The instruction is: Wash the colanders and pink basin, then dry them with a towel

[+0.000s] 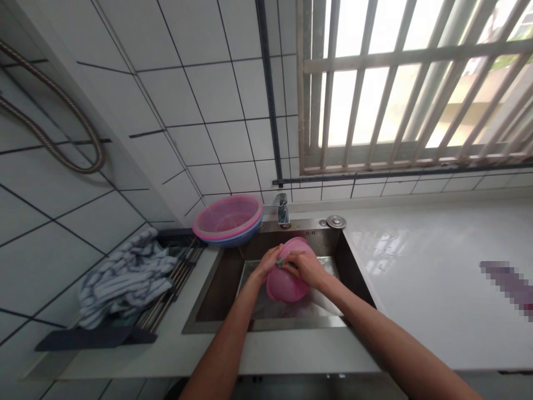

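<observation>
A pink plastic strainer basket (287, 286) with small holes is held tilted inside the steel sink (353, 278). My left hand (268, 262) grips its left rim, fingers wrapped over the edge. Against the basket's upper side my right hand (306, 266) is closed on a small green scrubbing pad (280, 261), of which only an edge shows between the fingers. Behind the basket stands the chrome faucet (283, 210); whether water runs from it I cannot tell.
Stacked pink and blue basins (229, 219) rest at the sink's back left corner. A striped cloth (129, 272) lies on a metal rack (166, 294) at left. A round drain strainer (336, 221) sits behind the sink, and the white counter (425, 289) extends right below a barred window (400, 83).
</observation>
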`<move>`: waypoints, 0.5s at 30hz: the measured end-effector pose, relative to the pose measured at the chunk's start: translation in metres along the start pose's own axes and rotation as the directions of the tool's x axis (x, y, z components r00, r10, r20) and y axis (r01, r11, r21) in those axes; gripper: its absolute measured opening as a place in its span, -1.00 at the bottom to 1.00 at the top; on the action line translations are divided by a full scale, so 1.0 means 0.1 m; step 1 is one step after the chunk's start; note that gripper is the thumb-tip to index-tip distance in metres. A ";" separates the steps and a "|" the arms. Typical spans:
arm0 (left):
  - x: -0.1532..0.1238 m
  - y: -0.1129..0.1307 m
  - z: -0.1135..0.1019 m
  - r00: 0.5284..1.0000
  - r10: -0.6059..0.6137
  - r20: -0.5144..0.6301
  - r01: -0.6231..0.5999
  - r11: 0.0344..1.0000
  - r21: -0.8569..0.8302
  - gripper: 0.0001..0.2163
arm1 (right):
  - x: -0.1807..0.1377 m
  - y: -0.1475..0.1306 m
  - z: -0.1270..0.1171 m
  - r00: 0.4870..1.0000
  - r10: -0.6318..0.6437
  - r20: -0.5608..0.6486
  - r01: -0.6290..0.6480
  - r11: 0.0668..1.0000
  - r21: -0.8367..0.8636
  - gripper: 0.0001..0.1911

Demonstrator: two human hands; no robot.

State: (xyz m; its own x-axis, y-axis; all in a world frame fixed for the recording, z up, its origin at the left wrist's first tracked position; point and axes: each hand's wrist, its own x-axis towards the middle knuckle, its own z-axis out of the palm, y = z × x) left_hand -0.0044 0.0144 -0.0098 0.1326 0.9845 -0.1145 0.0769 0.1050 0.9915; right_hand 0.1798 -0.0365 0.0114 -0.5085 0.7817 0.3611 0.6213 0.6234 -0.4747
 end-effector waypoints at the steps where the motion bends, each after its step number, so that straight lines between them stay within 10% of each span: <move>1: 0.02 -0.02 -0.01 1.000 -0.002 -0.026 0.001 1.000 -0.003 -0.48 | 0.00 -0.08 0.05 0.998 -0.044 0.045 0.045 0.999 -0.014 -0.80; 15: -0.02 -0.08 -0.02 0.977 -0.100 0.186 0.137 0.971 -0.194 -0.52 | 0.02 0.70 -0.28 0.924 0.327 -0.200 -0.353 0.929 -0.113 -0.70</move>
State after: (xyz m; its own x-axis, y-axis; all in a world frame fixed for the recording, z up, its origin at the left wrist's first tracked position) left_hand -0.0067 0.0122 -0.0176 0.3053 0.9258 -0.2230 -0.0990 0.2638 0.9595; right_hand 0.2394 0.0091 0.0008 -0.1472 0.9293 0.3388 0.8240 0.3047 -0.4777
